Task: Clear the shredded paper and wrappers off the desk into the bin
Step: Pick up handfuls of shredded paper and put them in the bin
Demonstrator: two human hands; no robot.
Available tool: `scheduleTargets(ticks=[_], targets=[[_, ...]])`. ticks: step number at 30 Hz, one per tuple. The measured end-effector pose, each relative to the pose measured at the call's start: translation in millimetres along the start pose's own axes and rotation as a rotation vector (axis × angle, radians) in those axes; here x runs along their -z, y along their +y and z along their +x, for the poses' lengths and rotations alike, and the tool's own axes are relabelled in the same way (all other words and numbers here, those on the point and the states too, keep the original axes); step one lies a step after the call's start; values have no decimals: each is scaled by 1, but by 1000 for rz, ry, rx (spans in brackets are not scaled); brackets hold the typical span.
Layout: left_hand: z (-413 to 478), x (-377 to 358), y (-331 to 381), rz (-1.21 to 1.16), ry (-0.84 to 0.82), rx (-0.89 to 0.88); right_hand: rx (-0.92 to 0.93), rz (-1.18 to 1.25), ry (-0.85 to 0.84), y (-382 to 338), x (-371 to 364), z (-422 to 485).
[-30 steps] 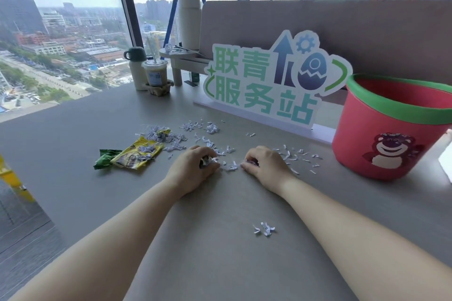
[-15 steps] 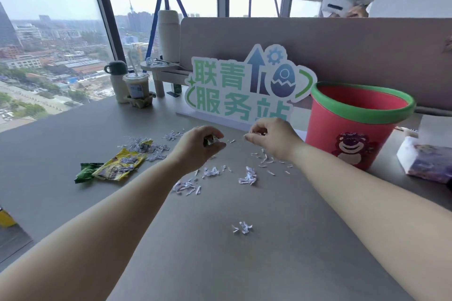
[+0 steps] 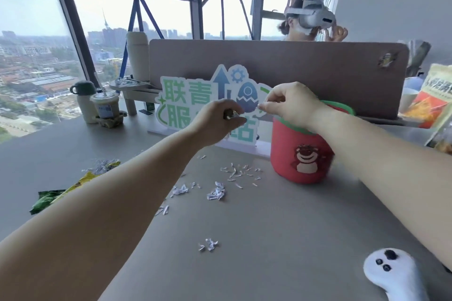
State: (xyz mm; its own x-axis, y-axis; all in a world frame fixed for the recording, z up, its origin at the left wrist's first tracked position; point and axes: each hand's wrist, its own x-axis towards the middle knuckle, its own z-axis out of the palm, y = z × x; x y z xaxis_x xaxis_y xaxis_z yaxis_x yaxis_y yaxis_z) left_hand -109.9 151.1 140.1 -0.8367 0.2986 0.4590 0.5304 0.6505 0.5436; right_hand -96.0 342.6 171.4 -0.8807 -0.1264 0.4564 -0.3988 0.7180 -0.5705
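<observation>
Yellow and green wrappers (image 3: 80, 184) lie at the bench's (image 3: 269, 239) left edge, under the left forearm. Shredded paper (image 3: 216, 193) is scattered mid-bench, below both raised hands. Left hand (image 3: 217, 121) clenched on paper scraps; right hand (image 3: 288, 105) pinching a scrap above the red bin (image 3: 300, 154) rim. The sign (image 3: 208, 107) behind reads 联青, the remainder partly hidden.

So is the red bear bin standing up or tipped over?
Standing up. The red bin sits flat on the desk, its green rim on top and the bear picture upright.
</observation>
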Motion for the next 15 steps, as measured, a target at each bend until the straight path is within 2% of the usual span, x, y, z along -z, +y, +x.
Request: scheduleTargets(ticks=[9, 15], targets=[[57, -34, 52, -59, 6, -110, -149, 13, 120, 59, 52, 20], [101, -58, 76, -64, 4, -97, -224, -9, 104, 88, 63, 29]])
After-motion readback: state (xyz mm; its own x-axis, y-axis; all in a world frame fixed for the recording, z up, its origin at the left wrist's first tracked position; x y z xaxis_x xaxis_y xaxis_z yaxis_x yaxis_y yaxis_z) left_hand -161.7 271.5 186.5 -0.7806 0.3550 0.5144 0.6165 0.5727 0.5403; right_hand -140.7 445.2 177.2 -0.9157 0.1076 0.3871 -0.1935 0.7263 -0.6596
